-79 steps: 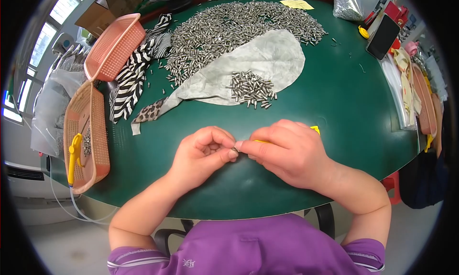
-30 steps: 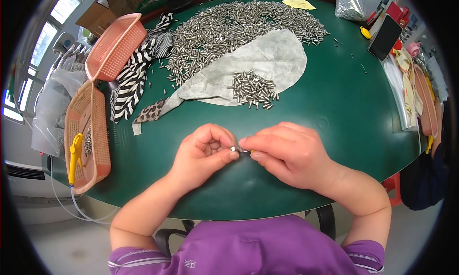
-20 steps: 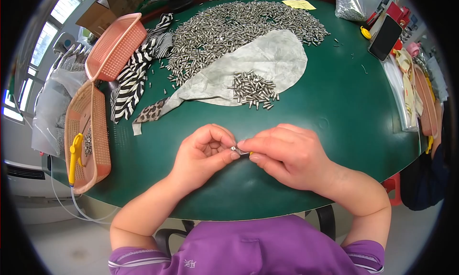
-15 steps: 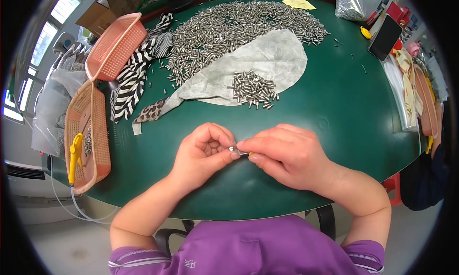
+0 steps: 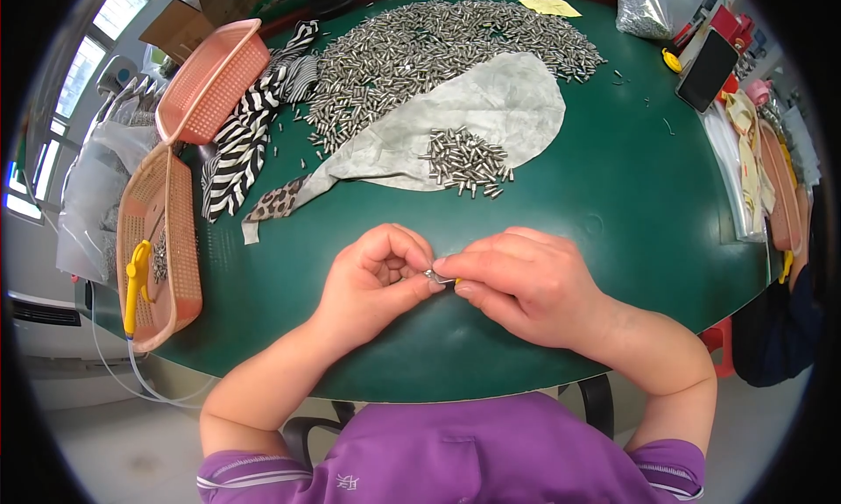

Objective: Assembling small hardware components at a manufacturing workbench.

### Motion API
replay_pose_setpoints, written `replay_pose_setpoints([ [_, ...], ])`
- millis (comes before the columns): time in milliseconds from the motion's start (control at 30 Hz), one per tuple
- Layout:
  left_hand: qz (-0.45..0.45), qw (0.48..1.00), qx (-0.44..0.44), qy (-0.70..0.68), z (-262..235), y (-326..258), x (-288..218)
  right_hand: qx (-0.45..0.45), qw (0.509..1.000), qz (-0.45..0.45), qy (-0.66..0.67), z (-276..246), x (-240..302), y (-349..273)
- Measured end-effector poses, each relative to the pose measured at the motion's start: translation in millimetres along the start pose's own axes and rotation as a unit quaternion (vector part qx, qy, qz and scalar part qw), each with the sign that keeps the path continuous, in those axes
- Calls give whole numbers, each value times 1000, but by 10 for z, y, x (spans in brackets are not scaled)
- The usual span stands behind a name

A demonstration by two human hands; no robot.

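Pinching a small metal piece (image 5: 427, 274) between closed fingertips of the left hand (image 5: 373, 273), just below the frame's centre, and gripping a thin tool (image 5: 446, 281) in closed fingers of the right hand (image 5: 531, 282), pointing leftward at the piece, with the piece's own long axis unclear.

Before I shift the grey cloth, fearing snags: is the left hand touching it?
Apart: the head view shows green tabletop between the left hand and cloth.

Small-parts workshop: metal pieces (image 5: 377, 57) lay heaped across green table (image 5: 604, 188); pink baskets (image 5: 183, 241) stood left; blurred bags (image 5: 88, 210) probably held stock.
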State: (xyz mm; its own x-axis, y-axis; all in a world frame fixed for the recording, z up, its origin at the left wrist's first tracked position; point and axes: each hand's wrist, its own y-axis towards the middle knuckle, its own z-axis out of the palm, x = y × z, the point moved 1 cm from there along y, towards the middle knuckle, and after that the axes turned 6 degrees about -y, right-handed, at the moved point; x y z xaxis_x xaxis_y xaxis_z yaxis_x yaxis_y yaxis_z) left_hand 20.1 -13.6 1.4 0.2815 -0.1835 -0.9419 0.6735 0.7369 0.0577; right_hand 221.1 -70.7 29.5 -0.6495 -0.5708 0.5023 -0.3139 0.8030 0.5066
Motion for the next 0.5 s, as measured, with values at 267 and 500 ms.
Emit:
replay_pose_setpoints([
  [267, -13, 999, -9, 33, -9, -10, -10, 2, 998, -28, -56, -29, 33, 8],
  [500, -22, 999, -23, 37, 21, -3, -25, -18, 993, -58, -100, -30, 10, 7],
])
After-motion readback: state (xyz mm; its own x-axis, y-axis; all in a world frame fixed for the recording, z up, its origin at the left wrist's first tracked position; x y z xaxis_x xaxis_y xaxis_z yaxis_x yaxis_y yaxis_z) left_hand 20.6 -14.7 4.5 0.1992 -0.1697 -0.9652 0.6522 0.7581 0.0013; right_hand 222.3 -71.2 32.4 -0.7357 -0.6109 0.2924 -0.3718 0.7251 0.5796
